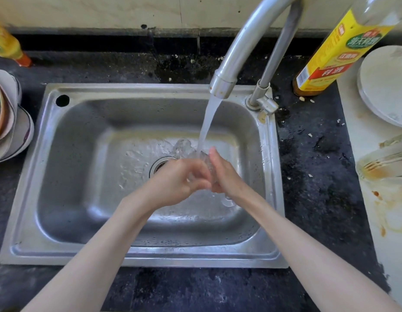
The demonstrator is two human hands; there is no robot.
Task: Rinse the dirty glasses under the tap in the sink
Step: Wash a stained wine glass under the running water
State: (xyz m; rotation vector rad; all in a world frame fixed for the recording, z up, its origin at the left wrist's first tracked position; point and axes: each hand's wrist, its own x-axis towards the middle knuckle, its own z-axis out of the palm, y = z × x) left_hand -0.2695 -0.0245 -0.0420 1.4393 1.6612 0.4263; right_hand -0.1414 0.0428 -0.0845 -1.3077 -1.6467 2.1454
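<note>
A small clear glass (205,162) is held between both hands over the steel sink (83,154), right under the stream running from the tap (224,79). My left hand (179,183) curls its fingers round the glass from the left. My right hand (222,174) holds it from the right, fingers up along its side. Water splashes off the glass and runs toward the drain (160,164). A dirty glass (384,163) with brown streaks lies on its side on the white board at the right.
Stacked bowls and plates (8,118) stand on the dark counter to the left. A yellow-labelled bottle (335,55) and a white plate (384,86) are at the right, and another yellow bottle (6,46) at the back left. The white board (389,210) is stained.
</note>
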